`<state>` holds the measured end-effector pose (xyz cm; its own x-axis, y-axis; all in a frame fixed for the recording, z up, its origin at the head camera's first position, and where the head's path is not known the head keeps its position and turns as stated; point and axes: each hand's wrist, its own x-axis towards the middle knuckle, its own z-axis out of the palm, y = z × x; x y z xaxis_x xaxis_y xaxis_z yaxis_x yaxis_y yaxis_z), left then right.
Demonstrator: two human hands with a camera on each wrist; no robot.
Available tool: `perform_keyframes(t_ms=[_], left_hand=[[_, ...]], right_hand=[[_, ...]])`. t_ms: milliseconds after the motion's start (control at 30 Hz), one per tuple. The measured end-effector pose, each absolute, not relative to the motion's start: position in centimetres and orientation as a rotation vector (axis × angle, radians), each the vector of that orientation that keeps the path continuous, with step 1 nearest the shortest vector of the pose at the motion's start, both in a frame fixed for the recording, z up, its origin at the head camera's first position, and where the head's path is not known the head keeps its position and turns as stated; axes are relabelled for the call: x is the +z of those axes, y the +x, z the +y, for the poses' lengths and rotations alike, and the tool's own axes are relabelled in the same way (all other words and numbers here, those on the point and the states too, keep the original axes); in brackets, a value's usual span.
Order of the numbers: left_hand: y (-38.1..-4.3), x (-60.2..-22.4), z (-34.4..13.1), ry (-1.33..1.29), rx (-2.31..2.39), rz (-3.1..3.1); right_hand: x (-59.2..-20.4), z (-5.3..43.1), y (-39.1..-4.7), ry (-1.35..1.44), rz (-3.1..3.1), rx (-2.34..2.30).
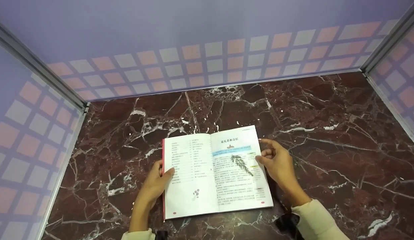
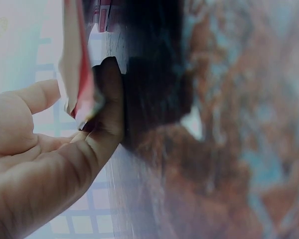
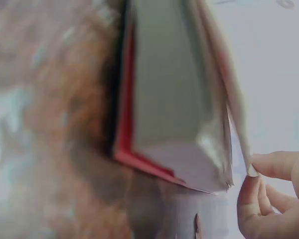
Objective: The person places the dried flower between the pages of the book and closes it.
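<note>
An open book point(image 1: 193, 180) with a red cover lies in the middle of the marbled table, pages up. On its right page rests a green leafy sprig point(image 1: 242, 165), under a blue-highlighted band. My left hand point(image 1: 155, 183) grips the left edge, its thumb on the page and fingers beneath the cover, as the left wrist view also shows. With thumb and forefinger my right hand point(image 1: 277, 163) pinches the right-hand page's outer edge. In the right wrist view that page edge point(image 3: 241, 139) stands slightly off the thick page block point(image 3: 167, 84).
Dark red marbled table point(image 1: 126, 130) with white veins surrounds the book. Small white scraps point(image 1: 217, 127) lie beyond its top edge. Some greenery point(image 1: 296, 160) shows beside the right hand. Purple panels point(image 1: 207, 30) with pink and white squares wall the back and sides.
</note>
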<state>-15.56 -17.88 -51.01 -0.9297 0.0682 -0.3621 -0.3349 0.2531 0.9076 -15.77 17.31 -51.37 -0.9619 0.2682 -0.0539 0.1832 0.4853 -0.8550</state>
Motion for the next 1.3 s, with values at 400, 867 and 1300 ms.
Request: perform_keyframes(t_ms=[400, 867, 1300], left_hand=[[-15.6, -51.1, -17.7, -0.273, 1.728, 2.208], [-15.6, -51.1, -17.9, -0.264, 1.718, 2.215], [-15.5, -51.0, -17.8, -0.254, 1.728, 2.211]], right_hand=[[-51.3, 17.3, -15.7, -0.405, -2.797, 1.203], [-51.1, 15.7, -14.6, -0.16, -2.717, 0.973], [-50.7, 15.8, -14.5, -0.203, -2.744, 1.07]])
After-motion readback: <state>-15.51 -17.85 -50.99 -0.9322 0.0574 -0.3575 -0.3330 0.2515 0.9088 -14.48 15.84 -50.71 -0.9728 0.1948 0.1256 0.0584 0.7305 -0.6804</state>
